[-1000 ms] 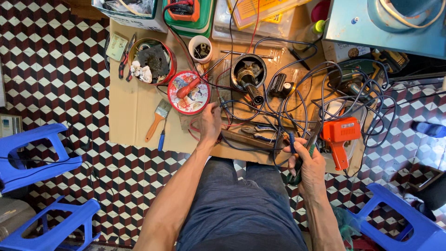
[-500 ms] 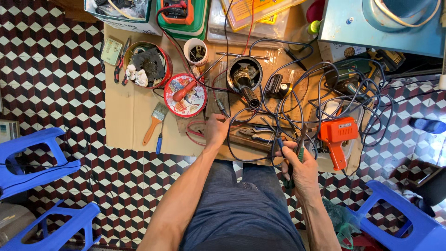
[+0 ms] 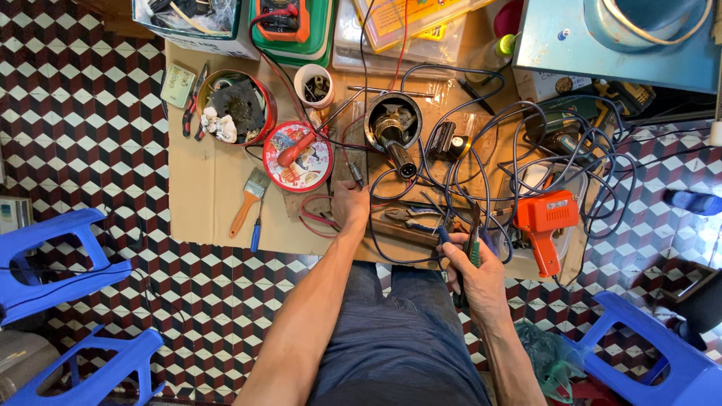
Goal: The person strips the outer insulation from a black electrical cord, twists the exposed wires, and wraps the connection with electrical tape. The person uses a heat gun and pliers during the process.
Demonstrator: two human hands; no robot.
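Right hand around probably pliers; left hand on cardboard.

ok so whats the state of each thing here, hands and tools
left hand: flat on the cardboard, holds nothing
right hand: grip shut on green-handled tool
orange soldering gun: lying untouched
paintbrush: lying flat
round tin lid: face up, red tool in it
white cup: upright

Left hand: fingertips lost among red wires, can't tell what they touch. Right hand wraps a green-handled tool, tip hidden by black cables. Blue box and meter cut off at top edge. Cup contents too small to ID.
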